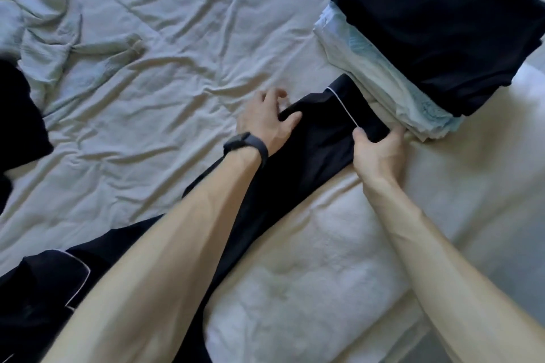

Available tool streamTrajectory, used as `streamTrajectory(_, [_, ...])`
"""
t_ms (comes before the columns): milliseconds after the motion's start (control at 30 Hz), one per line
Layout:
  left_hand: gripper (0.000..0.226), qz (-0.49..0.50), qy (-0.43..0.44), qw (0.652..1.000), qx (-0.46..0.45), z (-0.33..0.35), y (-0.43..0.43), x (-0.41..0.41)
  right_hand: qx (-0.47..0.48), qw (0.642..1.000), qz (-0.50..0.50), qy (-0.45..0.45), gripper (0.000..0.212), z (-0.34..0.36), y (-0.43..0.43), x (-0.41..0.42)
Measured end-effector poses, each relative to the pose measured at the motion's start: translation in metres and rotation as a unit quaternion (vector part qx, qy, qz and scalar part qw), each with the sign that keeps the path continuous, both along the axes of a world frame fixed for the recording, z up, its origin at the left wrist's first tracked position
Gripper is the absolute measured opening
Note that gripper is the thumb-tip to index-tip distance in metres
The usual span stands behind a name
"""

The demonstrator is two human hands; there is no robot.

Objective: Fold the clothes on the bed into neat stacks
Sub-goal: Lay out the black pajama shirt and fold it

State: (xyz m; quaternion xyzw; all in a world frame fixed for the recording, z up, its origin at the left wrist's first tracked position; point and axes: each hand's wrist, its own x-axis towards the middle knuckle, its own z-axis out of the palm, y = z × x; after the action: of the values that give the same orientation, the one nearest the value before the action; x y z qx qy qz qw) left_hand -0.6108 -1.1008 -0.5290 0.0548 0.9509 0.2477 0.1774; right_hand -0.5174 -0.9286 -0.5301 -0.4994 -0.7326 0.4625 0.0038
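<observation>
Gripping dark garment (pixel 318 144): L hand (pixel 265 124) edge, R hand (pixel 379 156) fingers (pixel 396 134) pinch cuff (pixel 364 118); folded stack (pixel 427 38) beside.

Wore a dark, smooth band (pixel 246 145) on the left wrist; showed both forearms bare as far as seen.

Left hand (pixel 265 124) and right hand (pixel 380 153), both gripping.
</observation>
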Motion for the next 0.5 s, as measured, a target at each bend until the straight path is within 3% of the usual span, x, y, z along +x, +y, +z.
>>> streamTrajectory(100, [0.044,0.059,0.094,0.993,-0.029,0.002,-0.046,0.061,0.156,0.985,0.049,0.056,0.061,0.017,-0.031,0.030])
streamTrajectory(167, [0.045,0.156,0.100,0.981,-0.048,0.005,-0.091,0.119,0.247,0.950,0.166,0.097,0.055,0.023,-0.074,0.058])
streamTrajectory(233, [0.046,0.253,0.097,0.958,-0.095,0.008,-0.141,0.183,0.230,0.904,0.334,0.137,0.044,0.021,-0.133,0.087])
streamTrajectory(300, [0.053,0.302,0.084,0.940,-0.137,0.010,-0.193,0.238,0.192,0.818,0.518,0.162,0.042,0.015,-0.196,0.113])
streamTrajectory(400, [0.070,0.239,-0.043,0.947,-0.211,0.008,-0.255,0.278,0.178,0.648,0.720,0.170,0.050,-0.002,-0.261,0.133])
streamTrajectory(433, [0.072,0.198,-0.080,0.949,-0.230,0.004,-0.271,0.278,0.194,0.610,0.752,0.160,0.053,-0.013,-0.266,0.130])
streamTrajectory(500, [0.068,0.149,-0.106,0.948,-0.260,-0.009,-0.298,0.262,0.257,0.593,0.756,0.108,0.061,-0.035,-0.251,0.112])
